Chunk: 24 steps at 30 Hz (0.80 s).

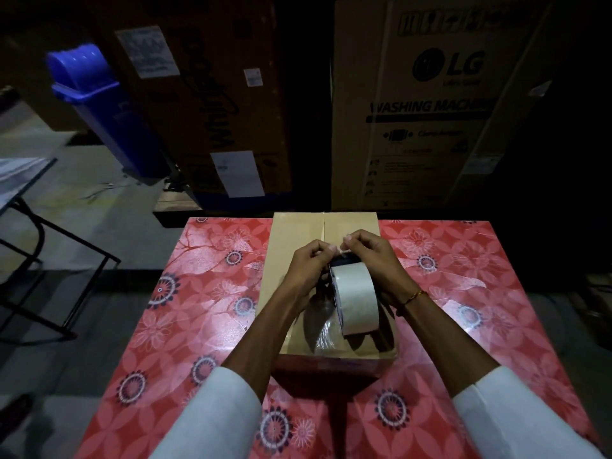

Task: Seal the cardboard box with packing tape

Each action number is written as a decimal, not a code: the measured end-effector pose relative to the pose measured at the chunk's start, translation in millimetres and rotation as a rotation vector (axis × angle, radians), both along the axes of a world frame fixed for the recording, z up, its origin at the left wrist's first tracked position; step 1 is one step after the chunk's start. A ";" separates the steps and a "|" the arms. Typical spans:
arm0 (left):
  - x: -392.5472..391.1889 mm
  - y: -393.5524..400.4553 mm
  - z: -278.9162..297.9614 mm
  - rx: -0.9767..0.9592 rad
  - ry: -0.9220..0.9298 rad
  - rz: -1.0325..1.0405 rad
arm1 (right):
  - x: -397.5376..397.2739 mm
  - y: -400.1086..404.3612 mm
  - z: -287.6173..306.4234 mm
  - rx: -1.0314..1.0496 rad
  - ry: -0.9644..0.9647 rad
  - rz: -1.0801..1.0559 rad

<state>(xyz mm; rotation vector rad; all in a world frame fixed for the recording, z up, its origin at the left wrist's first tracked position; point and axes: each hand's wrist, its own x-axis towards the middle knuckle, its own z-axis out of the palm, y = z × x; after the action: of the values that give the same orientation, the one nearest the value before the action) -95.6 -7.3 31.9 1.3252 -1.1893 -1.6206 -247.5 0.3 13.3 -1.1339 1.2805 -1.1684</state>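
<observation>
- From my remote feed, a cardboard box (294, 240) sits closed at the middle of a table with a red floral cover (198, 309), its top seam running away from the camera.
- A roll of packing tape (356, 298) on a dispenser rests upright on the box lid, near its front edge.
- The left hand (306, 265) and right hand (372, 256) meet above the roll, fingertips of each pinched on the tape's loose, crinkled end.
- White sleeves (225, 415) cover both forearms; a thin orange band (414, 297) circles the right wrist.
- Behind the table stand large appliance cartons (430, 104) and a blue bin (99, 104).
</observation>
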 end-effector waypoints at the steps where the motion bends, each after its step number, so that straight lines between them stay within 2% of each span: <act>1: 0.0 0.1 0.4 -0.005 0.002 -0.006 | 0.0 -0.4 -0.1 -0.007 0.007 0.001; 12: -2.2 0.1 0.5 -0.009 -0.031 0.012 | -0.9 5.3 2.3 -0.022 0.050 0.025; 24: -4.0 -6.1 9.2 0.019 -0.091 -0.028 | 4.1 2.4 4.7 0.001 0.070 -0.067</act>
<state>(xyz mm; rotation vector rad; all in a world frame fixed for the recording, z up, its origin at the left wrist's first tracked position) -99.6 -13.4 41.2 1.4126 -1.2543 -1.6097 -243.3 2.7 18.0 -1.1476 1.3813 -1.1856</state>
